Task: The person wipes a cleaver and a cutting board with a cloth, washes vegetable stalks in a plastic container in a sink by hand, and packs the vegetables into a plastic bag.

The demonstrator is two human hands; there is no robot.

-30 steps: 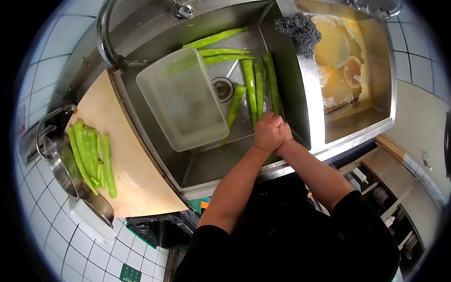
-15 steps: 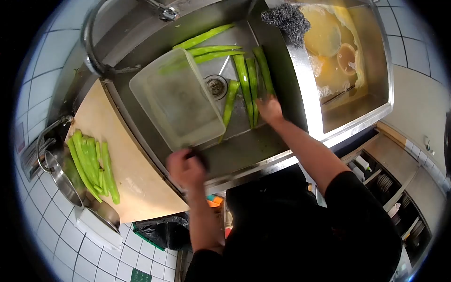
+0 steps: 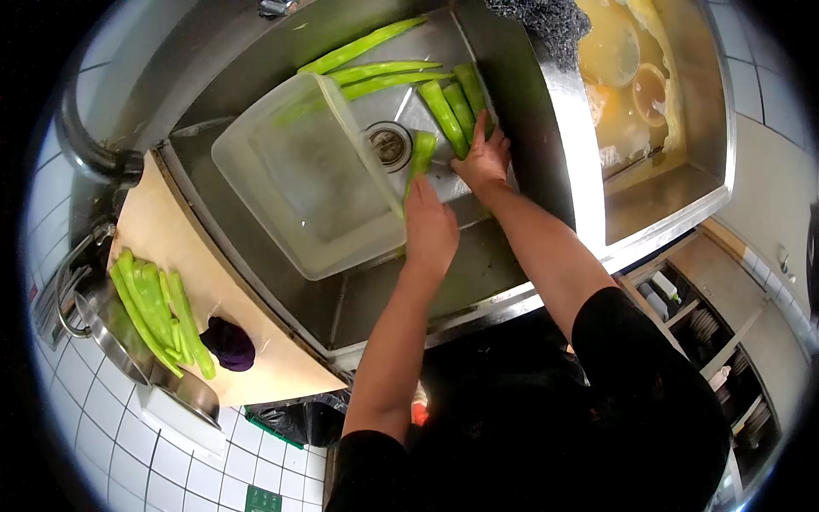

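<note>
Long, pale-green vegetable stalks, looking like peeled celtuce, lie in the metal sink. My left hand (image 3: 431, 224) is closed around the lower part of one stalk (image 3: 422, 147) beside the drain. My right hand (image 3: 486, 162) grips the lower ends of several stalks (image 3: 444, 113) by the sink's right wall; its fingers hide those ends. A translucent plastic tub (image 3: 299, 192) sits tilted in the sink, left of my hands. Other stalks (image 3: 363, 44) lie behind the tub, partly seen through its wall.
On the wooden board (image 3: 247, 333) at left lie more green stalks (image 3: 158, 307) and a dark purple, crumpled cloth-like thing (image 3: 229, 344). A metal pot (image 3: 111, 328) stands past it. The right basin (image 3: 674, 183) holds cloudy yellowish water; steel wool (image 3: 546, 26) rests on the divider.
My left hand has put the dark purple thing on the board and moved right to a stalk. My right hand has closed on the stalks, which are shifted together. The camera view has shifted.
</note>
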